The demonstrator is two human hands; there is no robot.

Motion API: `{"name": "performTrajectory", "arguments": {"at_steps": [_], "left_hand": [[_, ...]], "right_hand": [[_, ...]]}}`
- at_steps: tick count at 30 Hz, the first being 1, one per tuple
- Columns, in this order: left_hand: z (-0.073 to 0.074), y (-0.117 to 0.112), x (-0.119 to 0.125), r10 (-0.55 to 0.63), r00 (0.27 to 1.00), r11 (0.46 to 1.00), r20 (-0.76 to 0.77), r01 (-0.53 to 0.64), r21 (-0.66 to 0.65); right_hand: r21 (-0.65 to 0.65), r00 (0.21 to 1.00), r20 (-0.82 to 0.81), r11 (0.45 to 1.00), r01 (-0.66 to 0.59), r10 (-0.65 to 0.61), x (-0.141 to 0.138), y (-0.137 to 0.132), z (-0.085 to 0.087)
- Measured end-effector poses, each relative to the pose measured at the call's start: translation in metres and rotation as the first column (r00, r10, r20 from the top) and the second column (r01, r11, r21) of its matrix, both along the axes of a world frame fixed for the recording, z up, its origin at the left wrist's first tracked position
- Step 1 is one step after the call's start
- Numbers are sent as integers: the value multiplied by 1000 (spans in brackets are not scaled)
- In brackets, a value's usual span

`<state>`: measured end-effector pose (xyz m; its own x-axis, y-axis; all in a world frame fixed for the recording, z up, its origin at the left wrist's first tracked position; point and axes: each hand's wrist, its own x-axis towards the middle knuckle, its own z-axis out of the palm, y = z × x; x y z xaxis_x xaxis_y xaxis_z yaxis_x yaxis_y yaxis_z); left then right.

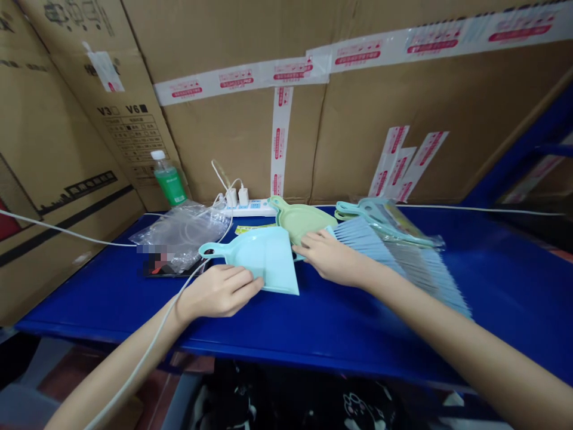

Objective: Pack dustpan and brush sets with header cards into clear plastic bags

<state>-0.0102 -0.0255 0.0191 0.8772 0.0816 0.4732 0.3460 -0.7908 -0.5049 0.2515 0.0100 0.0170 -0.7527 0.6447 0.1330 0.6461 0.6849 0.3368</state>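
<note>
A light blue dustpan (262, 255) lies on the blue table (313, 322), its handle pointing left. My left hand (219, 291) rests at its near edge, fingers closed on the rim. My right hand (329, 257) lies just right of the pan, fingers curled around the base of a light blue brush (394, 257) whose bristles fan out to the right. A green dustpan (304, 220) lies behind the blue one. Behind the brush lie more brushes in clear wrap (389, 221).
Cardboard boxes (250, 119) wall the back and left. A green bottle (169, 179) stands at the back left beside a white power strip (246, 206) with chargers. A clear plastic bag (183, 236) covers a phone (168, 269). A white cable (147, 352) runs over my left arm.
</note>
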Motion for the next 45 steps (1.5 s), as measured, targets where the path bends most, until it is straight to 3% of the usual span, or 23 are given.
{"name": "performTrajectory", "arguments": {"at_steps": [8, 21, 27, 34, 38, 40, 42, 45], "left_hand": [[-4, -4, 2, -62, 998, 997, -23, 60, -54], [-16, -5, 17, -130, 986, 987, -106, 119, -109], [-21, -6, 28, -173, 979, 980, -107, 159, -123], [-32, -4, 35, -191, 977, 950, -98, 159, -268], [-27, -2, 29, -184, 982, 924, 34, 185, -334], [-22, 2, 23, -81, 970, 939, 230, 151, -309], [-18, 6, 16, 141, 901, 935, 410, 15, -355], [-17, 14, 11, 407, 812, 830, 418, -138, -540]], "right_hand": [[90, 997, 25, 993, 75, -77, 4, 6, -15], [89, 994, -45, 990, 107, -104, 34, 13, -8], [57, 973, -232, 998, 20, -6, 10, -7, -2], [-40, 950, -305, 995, -87, 70, -26, -21, -16], [-87, 922, -381, 990, -108, 67, -36, -22, -22], [-102, 911, -406, 987, -121, 70, -39, -21, -22], [-120, 902, -426, 984, -129, 66, -42, -19, -22], [-152, 866, -499, 978, -140, 47, -49, -16, -20]]}}
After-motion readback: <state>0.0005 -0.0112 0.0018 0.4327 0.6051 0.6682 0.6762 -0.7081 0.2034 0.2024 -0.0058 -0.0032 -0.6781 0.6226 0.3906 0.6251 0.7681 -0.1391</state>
